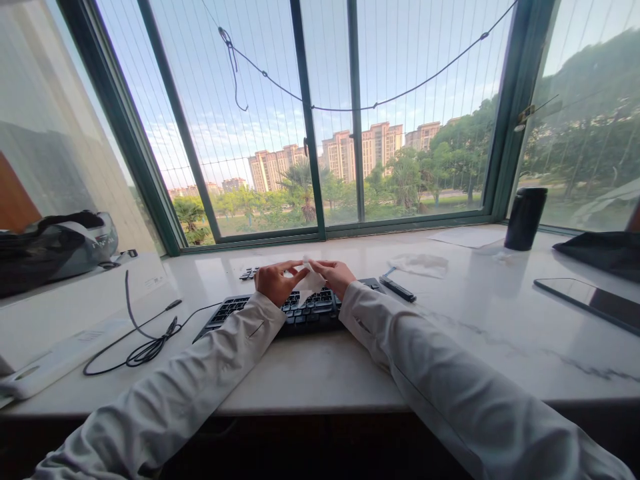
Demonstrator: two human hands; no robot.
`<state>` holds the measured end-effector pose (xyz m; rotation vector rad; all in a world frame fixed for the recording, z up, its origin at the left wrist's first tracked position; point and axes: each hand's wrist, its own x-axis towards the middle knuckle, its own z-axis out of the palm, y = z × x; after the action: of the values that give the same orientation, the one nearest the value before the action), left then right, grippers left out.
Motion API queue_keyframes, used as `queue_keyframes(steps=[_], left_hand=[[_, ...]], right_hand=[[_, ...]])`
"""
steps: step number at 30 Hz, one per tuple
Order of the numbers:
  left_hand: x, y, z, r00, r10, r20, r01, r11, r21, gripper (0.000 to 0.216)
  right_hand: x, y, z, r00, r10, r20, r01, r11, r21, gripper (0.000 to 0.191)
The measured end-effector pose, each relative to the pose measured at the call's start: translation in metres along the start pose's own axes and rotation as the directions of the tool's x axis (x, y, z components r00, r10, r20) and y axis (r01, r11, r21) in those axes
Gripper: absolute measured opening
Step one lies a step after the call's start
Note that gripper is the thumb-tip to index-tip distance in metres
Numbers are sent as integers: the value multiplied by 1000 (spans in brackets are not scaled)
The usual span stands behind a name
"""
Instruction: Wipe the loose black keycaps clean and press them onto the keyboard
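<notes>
Above a black keyboard [310, 313], my left hand [277, 283] and my right hand [336, 275] meet at the fingertips. Between them they pinch a white tissue [311, 283], whose loose end hangs down over the keys. Some keys near the middle are covered by the tissue and my hands. Just behind my left hand, several loose keycaps [249, 273] lie on the marble counter. A small dark brush-like tool [398, 288] with a blue tip rests to the right of the keyboard.
A coiled black cable [153, 348] lies left of the keyboard, near a white box [145, 283] with a helmet [95, 237] on it. Toward the right are a crumpled clear plastic bag [420, 265], a black bottle [525, 219] and a phone-like tablet [590, 301]. A window frame [410, 223] borders the counter's back.
</notes>
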<state>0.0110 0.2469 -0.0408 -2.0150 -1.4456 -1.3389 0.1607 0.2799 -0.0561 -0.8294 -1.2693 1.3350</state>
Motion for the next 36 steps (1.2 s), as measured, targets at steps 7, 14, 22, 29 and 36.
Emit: queue_keyframes(steps=[7,14,22,29,36], left_hand=[[0,-2,2,999,21,25,-22,1000,19,35],[0,3,-2,999,48,27,-46,998,-48,34],[3,7,-8,999,-21,39,28,981,-192,38],[2,5,-3,997,-21,78,40,965,-258,30],[2,5,-3,994,-38,107,67,957,-283,27]], right_hand=[[1,2,-11,994,-104,-19,93,941,-325,44],[-1,-6,-16,991,-122,-57,94,928,-361,46],[3,0,-6,997,-32,-68,31,999,-25,37],[15,6,-18,971,-87,-222,17,953,-302,35],[5,8,-12,975,-196,-108,110,839,-533,29]])
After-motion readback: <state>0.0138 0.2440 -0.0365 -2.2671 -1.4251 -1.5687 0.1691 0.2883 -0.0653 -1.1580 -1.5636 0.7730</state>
